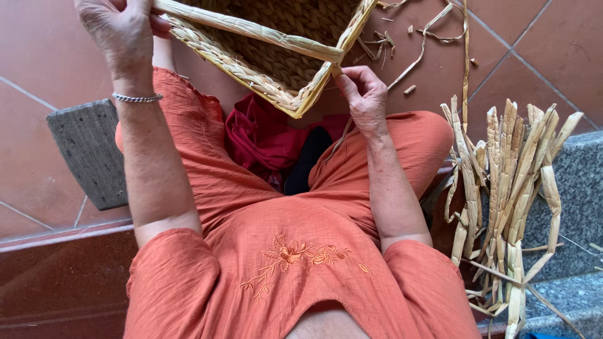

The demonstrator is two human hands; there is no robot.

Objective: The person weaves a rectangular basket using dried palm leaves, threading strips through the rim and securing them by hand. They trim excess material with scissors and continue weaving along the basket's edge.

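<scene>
Your left hand (122, 31) has its fingers closed over the rim of the woven basket (270, 56), which rests tilted above your lap, between both sets of fingers. Your right hand (364, 94) pinches a straw strand (336, 141) just under the basket's near corner, fingers closed on it. A bundle of dried straw (509, 182) lies well apart from your right fingers, on the grey stone step (581, 182).

Both hands (122, 34) (364, 94) apparently grip a woven basket (270, 56).
</scene>
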